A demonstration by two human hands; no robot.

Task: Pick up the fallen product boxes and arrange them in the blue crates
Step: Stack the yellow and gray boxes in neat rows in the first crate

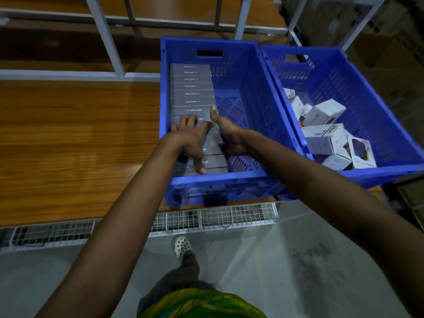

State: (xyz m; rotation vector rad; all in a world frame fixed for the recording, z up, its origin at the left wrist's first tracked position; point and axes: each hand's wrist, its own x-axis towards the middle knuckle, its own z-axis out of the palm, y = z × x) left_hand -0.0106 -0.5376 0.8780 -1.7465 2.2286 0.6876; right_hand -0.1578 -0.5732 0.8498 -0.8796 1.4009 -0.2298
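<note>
Two blue crates stand side by side on a wooden shelf. The left crate (270, 104) holds a neat row of grey Lapcare boxes (193, 94) along its left wall. Both my hands are inside it at the near end of the row. My left hand (189, 141) lies on top of the boxes, fingers spread and curled over one grey box (214, 143). My right hand (229, 134) presses the same box from its right side, thumb raised. The right crate (387, 125) holds several white product boxes (325, 136) in a loose jumble.
The wooden shelf (75, 143) stretches left of the crates, with grey metal rack posts (103, 35) behind. A white wire mesh guard (213, 218) runs below the shelf edge. My foot in a white clog (182, 245) stands on the grey floor.
</note>
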